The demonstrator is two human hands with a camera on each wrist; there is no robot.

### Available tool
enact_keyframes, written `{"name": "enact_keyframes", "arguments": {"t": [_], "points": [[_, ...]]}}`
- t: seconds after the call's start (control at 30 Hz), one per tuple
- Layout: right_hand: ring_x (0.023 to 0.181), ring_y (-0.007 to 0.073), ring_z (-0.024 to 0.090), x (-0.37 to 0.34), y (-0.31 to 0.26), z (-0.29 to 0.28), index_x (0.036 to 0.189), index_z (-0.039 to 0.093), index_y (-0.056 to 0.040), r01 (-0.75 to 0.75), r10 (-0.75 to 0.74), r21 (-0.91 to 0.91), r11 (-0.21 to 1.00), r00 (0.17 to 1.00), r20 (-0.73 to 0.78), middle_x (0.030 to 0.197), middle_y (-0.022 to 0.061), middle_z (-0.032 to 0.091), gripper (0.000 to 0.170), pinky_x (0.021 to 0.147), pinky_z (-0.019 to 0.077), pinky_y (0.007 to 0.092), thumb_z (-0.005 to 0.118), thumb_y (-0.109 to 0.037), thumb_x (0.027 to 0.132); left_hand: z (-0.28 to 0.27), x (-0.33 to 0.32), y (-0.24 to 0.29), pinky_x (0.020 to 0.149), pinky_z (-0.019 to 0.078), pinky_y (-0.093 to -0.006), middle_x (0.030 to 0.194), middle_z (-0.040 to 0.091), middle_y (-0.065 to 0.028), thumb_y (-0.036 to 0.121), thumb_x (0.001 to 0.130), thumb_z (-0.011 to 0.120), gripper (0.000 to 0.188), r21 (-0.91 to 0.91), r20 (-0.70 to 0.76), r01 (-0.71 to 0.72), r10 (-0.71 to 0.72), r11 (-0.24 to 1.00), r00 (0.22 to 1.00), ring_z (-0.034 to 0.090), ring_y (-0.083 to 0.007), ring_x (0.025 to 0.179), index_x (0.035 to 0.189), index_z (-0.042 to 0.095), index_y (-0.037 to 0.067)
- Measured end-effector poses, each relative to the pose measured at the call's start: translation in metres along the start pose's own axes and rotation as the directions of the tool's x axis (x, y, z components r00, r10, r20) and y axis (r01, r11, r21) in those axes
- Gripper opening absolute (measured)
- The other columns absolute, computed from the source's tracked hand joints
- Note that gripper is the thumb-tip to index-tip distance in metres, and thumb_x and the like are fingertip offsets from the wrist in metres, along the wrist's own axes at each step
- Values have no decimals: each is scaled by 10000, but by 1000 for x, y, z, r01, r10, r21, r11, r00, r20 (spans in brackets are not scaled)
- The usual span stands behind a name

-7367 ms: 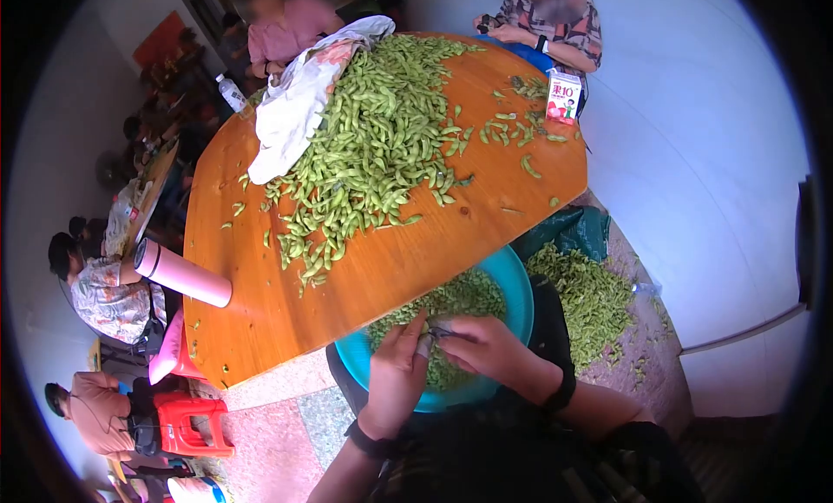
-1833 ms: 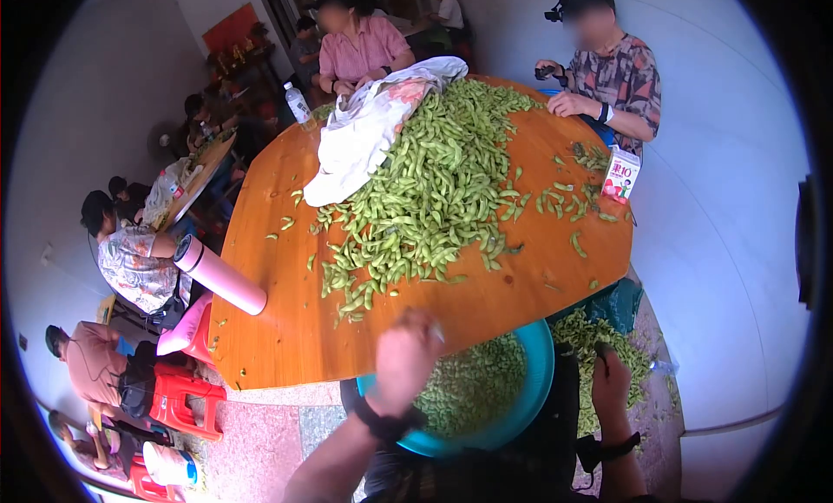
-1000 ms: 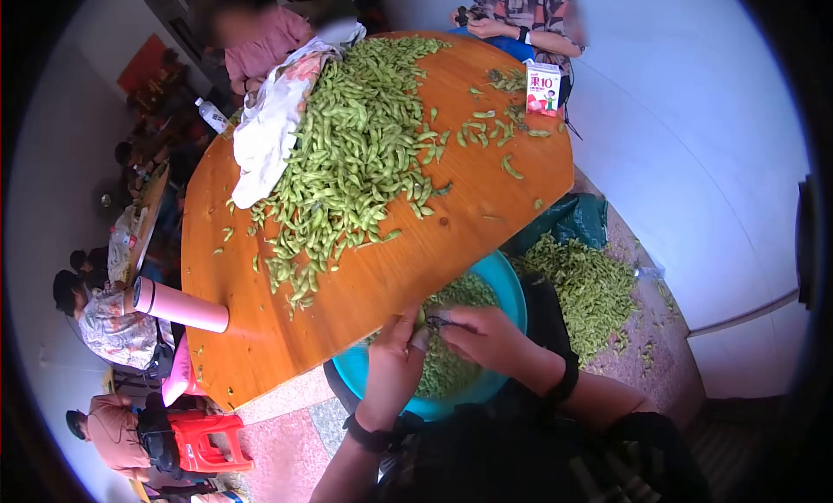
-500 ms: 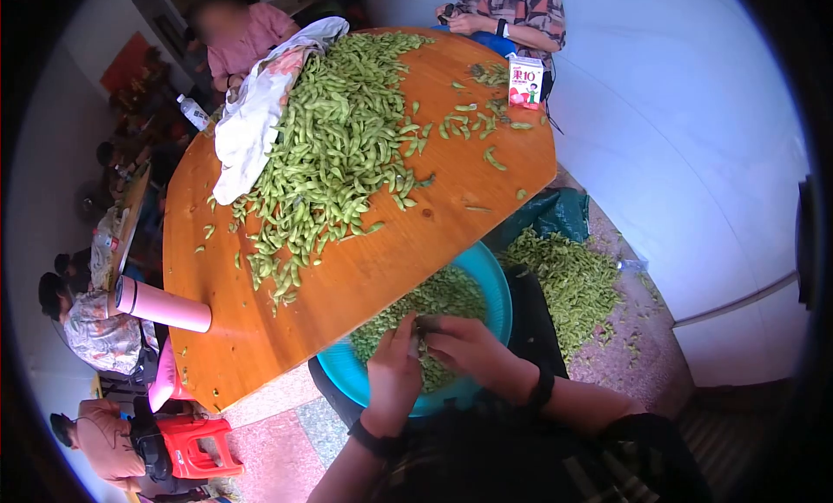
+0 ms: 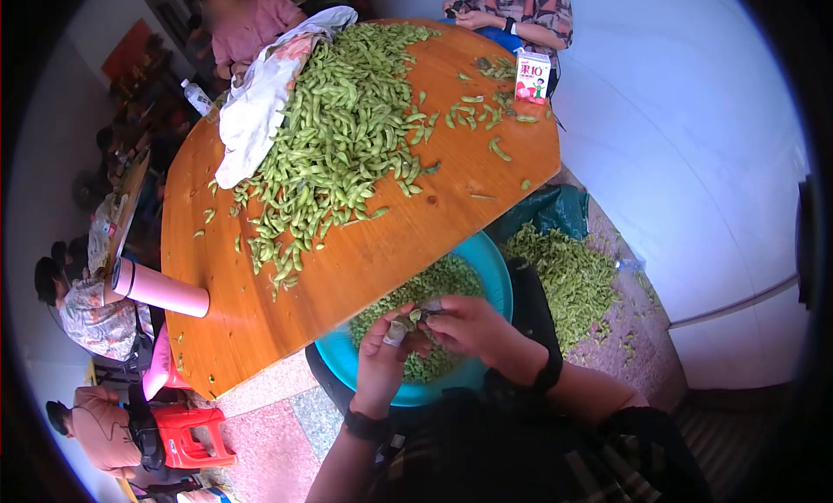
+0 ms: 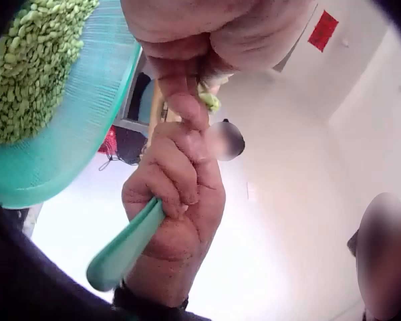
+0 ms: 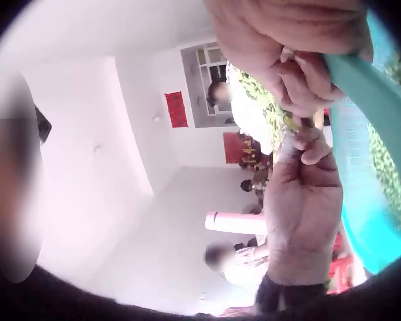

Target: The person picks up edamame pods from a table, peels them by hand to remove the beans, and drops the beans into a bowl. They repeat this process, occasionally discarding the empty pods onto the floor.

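My left hand [image 5: 382, 354] pinches a green soybean pod [image 5: 415, 315] above a turquoise basin [image 5: 501, 286]. A whitish wrap [image 5: 395, 332] covers its thumb. Fingertips of my right hand [image 5: 477, 331] meet the pod from the other side. In the left wrist view, the right hand's curled fingers also grip a tool by its green handle [image 6: 125, 246]; its working end is hidden between the hands. Many shelled green beans [image 5: 438, 282] fill much of the basin. The pod shows small between the fingertips in the right wrist view.
A heap of soybean pods [image 5: 338, 130] and a white sack [image 5: 252, 130] lie on the wooden table [image 5: 347, 282], whose edge overhangs the basin. A pink bottle [image 5: 165, 289] and a drink carton [image 5: 532, 78] stand on it. Empty-looking pods [image 5: 564, 286] cover the floor at right.
My hands were apart 1.8 seconds ago, the left at the table edge, the right over the floor pile. They have since met above the basin, and the pod now shows between them.
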State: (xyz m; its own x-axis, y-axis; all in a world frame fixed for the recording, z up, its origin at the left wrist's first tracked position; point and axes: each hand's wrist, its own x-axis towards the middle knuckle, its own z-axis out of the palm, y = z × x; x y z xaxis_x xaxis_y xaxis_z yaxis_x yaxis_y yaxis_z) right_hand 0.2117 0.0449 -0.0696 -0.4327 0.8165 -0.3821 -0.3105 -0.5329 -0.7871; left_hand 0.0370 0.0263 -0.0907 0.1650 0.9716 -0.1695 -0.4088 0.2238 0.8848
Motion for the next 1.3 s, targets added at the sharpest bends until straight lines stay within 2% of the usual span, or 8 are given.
{"name": "enact_keyframes", "arguments": {"t": [0.07, 0.23, 0.3, 0.63, 0.83, 1.03, 1.1, 1.3], "points": [[563, 109, 526, 8, 15, 1, 912, 609, 5, 458, -536, -595, 661, 842, 53, 671, 55, 576, 106, 506, 407, 282, 576, -94, 899, 0, 1, -4, 638, 516, -267, 859, 657, -66, 200, 1001, 509, 306, 335, 61, -202, 193, 920, 979, 633, -134, 694, 1233, 570, 9], [605, 96, 536, 4, 13, 4, 948, 626, 5, 401, -475, -517, 756, 880, -11, 690, 60, 590, 109, 540, 431, 287, 581, -78, 892, 1, 2, 5, 635, 518, -251, 967, 682, -93, 166, 991, 530, 277, 422, -39, -112, 142, 900, 989, 637, -126, 698, 1209, 590, 6], [620, 66, 516, -2, 4, 0, 1065, 633, -7, 261, -269, -73, 963, 951, -154, 722, 2, 565, 186, 543, 406, 225, 569, -102, 919, -10, 7, 3, 648, 510, -242, 1022, 682, -107, 161, 985, 539, 251, 83, -123, -175, 184, 981, 975, 637, -131, 706, 1183, 603, 20], [617, 58, 406, 6, 2, 14, 803, 572, -5, 377, -486, -531, 759, 870, -78, 631, -4, 495, 200, 530, 362, 267, 682, -157, 871, 13, 8, 9, 625, 375, -190, 982, 535, 8, 65, 966, 532, 201, -24, -31, -186, 185, 982, 982, 457, -51, 720, 1115, 665, 38], [655, 24, 445, 6, 7, 7, 847, 602, -9, 298, -440, -527, 796, 882, -166, 685, -48, 521, 151, 551, 376, 234, 685, -133, 866, 9, 9, 5, 556, 358, -190, 792, 503, 31, 63, 986, 492, 220, 353, -99, -214, 264, 911, 959, 412, -39, 610, 1170, 609, 33], [586, 92, 446, 6, 2, 10, 784, 547, -6, 385, -676, -768, 512, 732, -83, 642, 53, 513, 164, 524, 385, 279, 681, -94, 813, 12, 2, 11, 581, 445, -244, 761, 578, -37, 97, 974, 520, 187, 722, -40, -201, 330, 662, 943, 542, -77, 664, 1125, 602, 22], [601, 358, 547, 3, 0, 15, 750, 500, -6, 419, -694, -797, 435, 720, -1, 655, 187, 532, 201, 544, 429, 374, 671, -102, 792, 13, 1, 12, 585, 447, -244, 770, 585, -45, 90, 970, 521, 189, 768, 23, -232, 336, 597, 941, 549, -79, 673, 1125, 599, 15], [565, 192, 503, -2, 0, 10, 747, 525, -3, 408, -552, -695, 592, 833, 19, 634, 154, 519, 189, 542, 422, 337, 677, -108, 785, 9, -4, 19, 618, 459, -252, 773, 564, -26, 65, 970, 494, 211, 527, 57, -40, 12, 849, 998, 529, -104, 668, 1152, 576, -5]]}}
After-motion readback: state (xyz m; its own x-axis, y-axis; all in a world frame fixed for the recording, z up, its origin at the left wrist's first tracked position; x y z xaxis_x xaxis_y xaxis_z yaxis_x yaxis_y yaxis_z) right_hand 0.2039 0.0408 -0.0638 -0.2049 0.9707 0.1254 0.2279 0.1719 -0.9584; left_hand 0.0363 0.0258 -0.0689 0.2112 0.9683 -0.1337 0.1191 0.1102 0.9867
